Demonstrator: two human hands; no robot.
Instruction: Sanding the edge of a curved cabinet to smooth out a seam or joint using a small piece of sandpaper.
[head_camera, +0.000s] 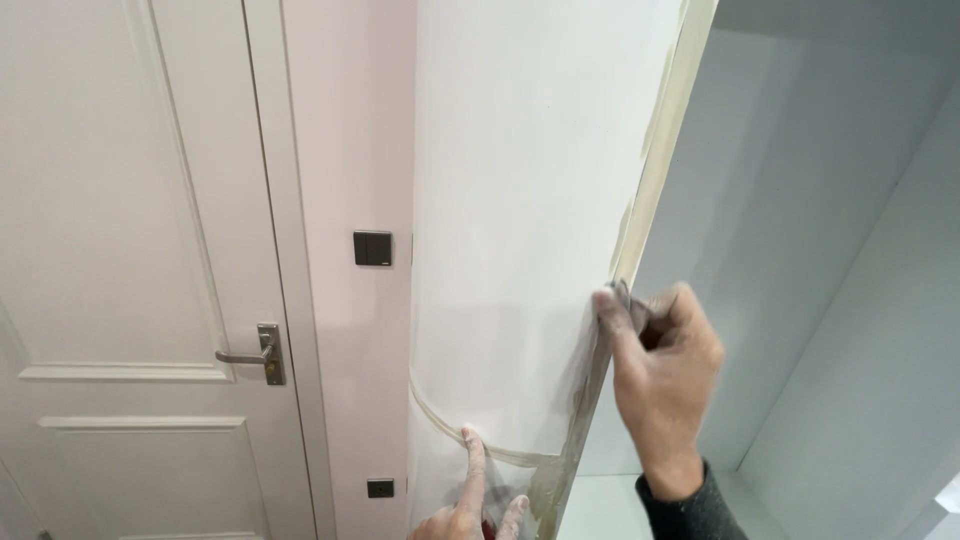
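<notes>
1. The right hand (665, 375) pinches the loose edge of a thin, translucent plastic masking film (585, 400) between thumb and fingers, closed tight on it, right at the front edge of the white cabinet side panel (520, 200).
2. The left hand (470, 505) shows only in part at the bottom edge of the view. Its forefinger is stretched out and presses on a curved strip of beige masking tape (440, 420) low on the panel; the other fingers seem loosely spread on the film, though whether they grip anything I cannot tell.
3. The film hangs crumpled and greyish along the panel's front edge, below the pinch, and lies wrinkled under the left hand. A longer strip of beige tape (655, 140) runs up that edge; it looks patchy and partly lifted.
4. Risk, as I judge it: a sharp pull could tear the thin film, leaving scraps stuck under the tape.
5. The tape could also lift paint from the panel or break into short pieces if drawn off at a steep angle.
6. To the left are a pale pink wall (350, 120) with a dark square switch (372, 248) and a white panelled door (130, 250) with a metal lever handle (255, 355); to the right, the white cabinet interior (830, 250).
</notes>
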